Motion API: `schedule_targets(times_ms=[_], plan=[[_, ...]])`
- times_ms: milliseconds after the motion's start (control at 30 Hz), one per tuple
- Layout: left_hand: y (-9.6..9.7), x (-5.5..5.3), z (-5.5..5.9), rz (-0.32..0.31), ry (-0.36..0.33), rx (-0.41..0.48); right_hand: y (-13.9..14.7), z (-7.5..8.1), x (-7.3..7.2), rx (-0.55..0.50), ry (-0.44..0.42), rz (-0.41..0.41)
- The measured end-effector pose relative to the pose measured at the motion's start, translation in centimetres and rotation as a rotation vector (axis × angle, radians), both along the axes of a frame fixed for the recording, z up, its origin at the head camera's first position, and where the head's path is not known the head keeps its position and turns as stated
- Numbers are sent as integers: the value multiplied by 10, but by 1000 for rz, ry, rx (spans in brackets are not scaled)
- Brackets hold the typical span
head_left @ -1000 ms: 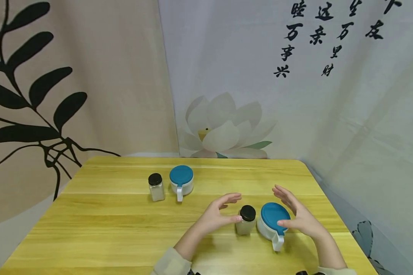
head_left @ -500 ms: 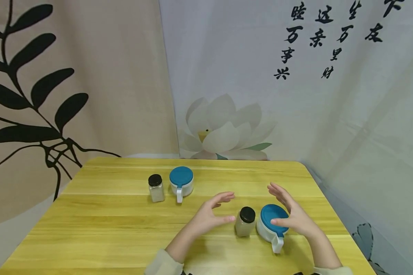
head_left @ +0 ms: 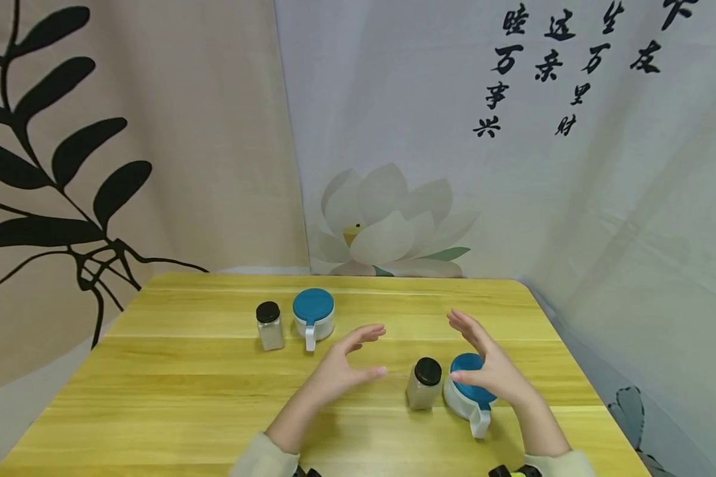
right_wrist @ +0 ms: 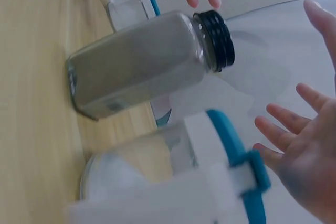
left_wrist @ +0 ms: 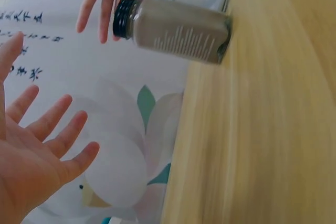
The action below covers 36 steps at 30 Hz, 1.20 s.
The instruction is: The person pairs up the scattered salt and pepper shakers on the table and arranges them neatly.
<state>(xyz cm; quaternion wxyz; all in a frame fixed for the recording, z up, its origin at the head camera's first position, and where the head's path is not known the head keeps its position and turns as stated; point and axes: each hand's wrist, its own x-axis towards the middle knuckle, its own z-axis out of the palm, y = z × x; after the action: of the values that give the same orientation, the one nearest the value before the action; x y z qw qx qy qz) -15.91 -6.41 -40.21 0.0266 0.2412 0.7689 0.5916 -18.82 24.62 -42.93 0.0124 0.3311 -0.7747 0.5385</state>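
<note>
My left hand [head_left: 341,370] hovers with its fingers spread, left of a small square jar with a black screw lid [head_left: 425,384]. This jar stands upright, with pale contents that look powdery in the wrist views. Beside it, to the right, is a seasoning pot [head_left: 467,401], clear-sided with a white handle and a blue lid. My right hand [head_left: 494,368], fingers apart and thumb out, is raised over that pot and hides part of its lid in the head view. Both palms face each other, and neither hand holds anything. The right wrist view shows the jar [right_wrist: 139,64] and pot [right_wrist: 152,161] close together.
Farther back on the left of the wooden table [head_left: 173,397] stand a second black-lidded jar [head_left: 270,331] and a second blue-lidded pot [head_left: 313,315]. Behind the table's far edge hangs a white cloth [head_left: 394,86] printed with a lotus and black characters.
Both hands have moved left; the left hand has drawn away from the front jar, and the right hand has shifted across the front pot's lid. Jars and pots stay where they were.
</note>
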Motion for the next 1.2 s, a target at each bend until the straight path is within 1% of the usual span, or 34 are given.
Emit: schedule_targets(times_ms=[167,300,567,900,1067,1200], plan=[[-8,0,3,33,9,10,-9,6,-2,-20,15,-4],[-14,0,3,52,24,25,-15,9,-1,-17,9,-24],[-31,-1,3,111,64,32,-29,14,-4,-11,-11,-67],[-50,2,9,167,117,16,-46,17,-4,-25,-35,-58],[-57,2,12,182,122,15,-55,19,-5,-23,-29,-56],[-63,2,14,212,114,8,-64,22,-9,-6,-22,-46]])
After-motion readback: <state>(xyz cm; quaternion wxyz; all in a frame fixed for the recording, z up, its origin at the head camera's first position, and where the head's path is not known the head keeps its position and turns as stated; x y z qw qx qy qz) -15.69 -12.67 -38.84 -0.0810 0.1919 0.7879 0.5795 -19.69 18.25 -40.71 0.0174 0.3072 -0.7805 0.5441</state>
